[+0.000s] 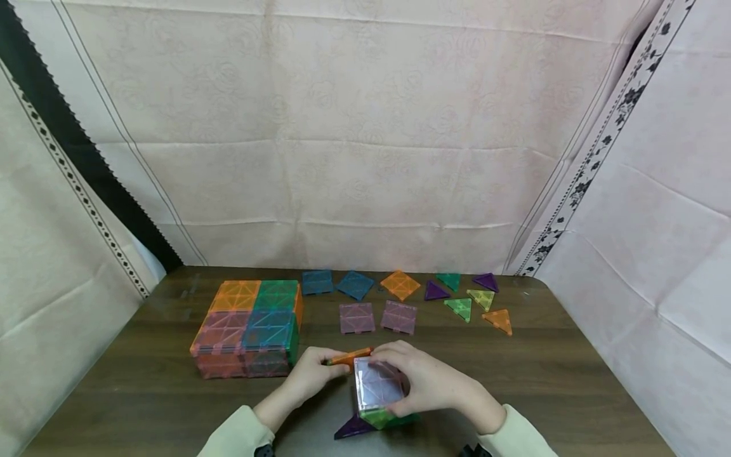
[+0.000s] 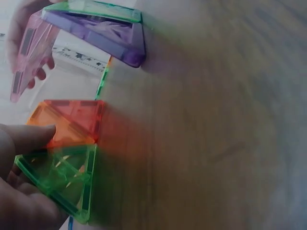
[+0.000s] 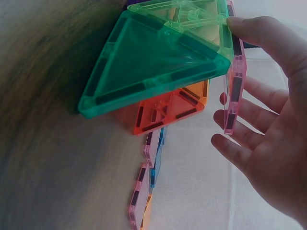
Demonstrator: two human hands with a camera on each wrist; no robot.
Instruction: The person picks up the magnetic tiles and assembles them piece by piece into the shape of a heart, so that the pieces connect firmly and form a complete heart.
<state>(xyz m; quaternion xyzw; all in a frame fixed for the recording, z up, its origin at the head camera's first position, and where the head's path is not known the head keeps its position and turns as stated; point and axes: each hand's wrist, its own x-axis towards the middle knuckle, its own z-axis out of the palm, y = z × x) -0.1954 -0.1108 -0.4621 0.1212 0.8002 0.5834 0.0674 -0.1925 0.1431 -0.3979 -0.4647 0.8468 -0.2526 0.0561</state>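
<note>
My left hand (image 1: 313,376) pinches an orange triangular magnetic tile (image 2: 50,125), thumb on its face in the left wrist view. A red triangular tile (image 2: 81,114) and a green triangular tile (image 2: 64,177) adjoin it. My right hand (image 1: 428,379) spans a pink square tile (image 1: 378,384), thumb at the near edge and fingers at the far side. Under that square stand a light green triangle (image 3: 192,19) and a dark green triangle (image 3: 158,62), tilted. A purple triangle (image 1: 354,427) leans out at the near left of this structure.
Left of my hands stands a block of square tiles (image 1: 245,330) in orange, green, blue and pink. Behind lie blue squares (image 1: 317,282), an orange square (image 1: 401,285), pink squares (image 1: 357,318) and several loose triangles (image 1: 459,309). Cloth (image 1: 365,127) hangs behind the table.
</note>
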